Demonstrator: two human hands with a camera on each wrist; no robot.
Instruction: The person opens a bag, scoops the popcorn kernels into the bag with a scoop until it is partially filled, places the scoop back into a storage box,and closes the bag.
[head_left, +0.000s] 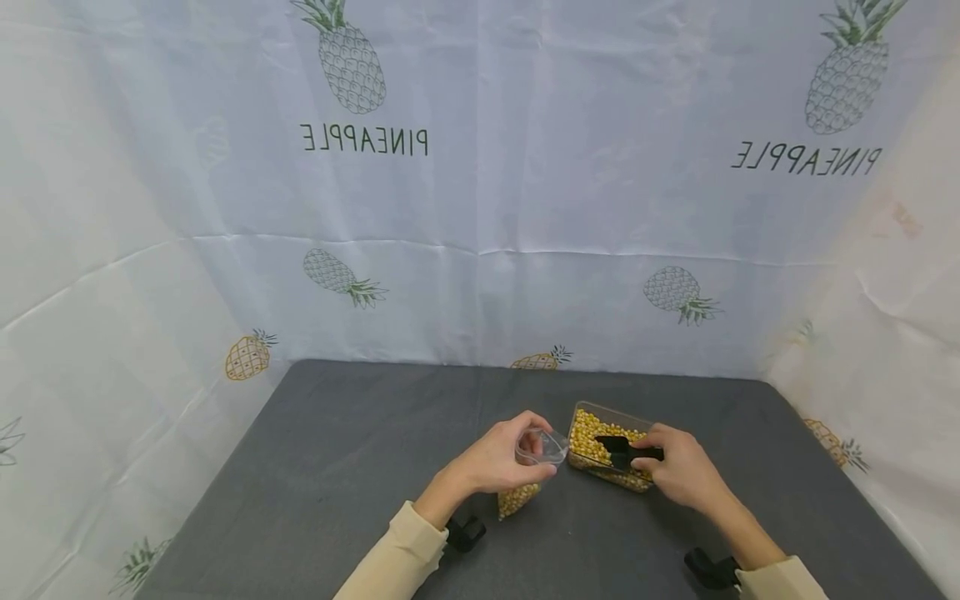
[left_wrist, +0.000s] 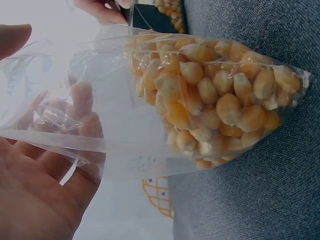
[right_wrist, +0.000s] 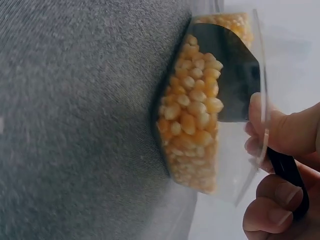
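My left hand (head_left: 497, 457) grips a clear plastic bag (head_left: 517, 502) near its mouth, which gapes toward the right. In the left wrist view, corn kernels (left_wrist: 215, 95) fill the bag's lower part, and its bottom corner hangs close to the grey surface. To the right, a clear rectangular container (head_left: 611, 478) holds yellow corn kernels (head_left: 587, 433). My right hand (head_left: 681, 468) holds a small black scoop (head_left: 618, 450) by its handle, with the blade inside the container. In the right wrist view the scoop's blade (right_wrist: 232, 72) shows through the container's clear wall, against the kernels.
A dark grey table (head_left: 360, 467) lies under everything. White cloth (head_left: 480, 192) printed with pineapples hangs behind the table and along both sides. Black straps with a camera (head_left: 467, 533) sit at the wrists.
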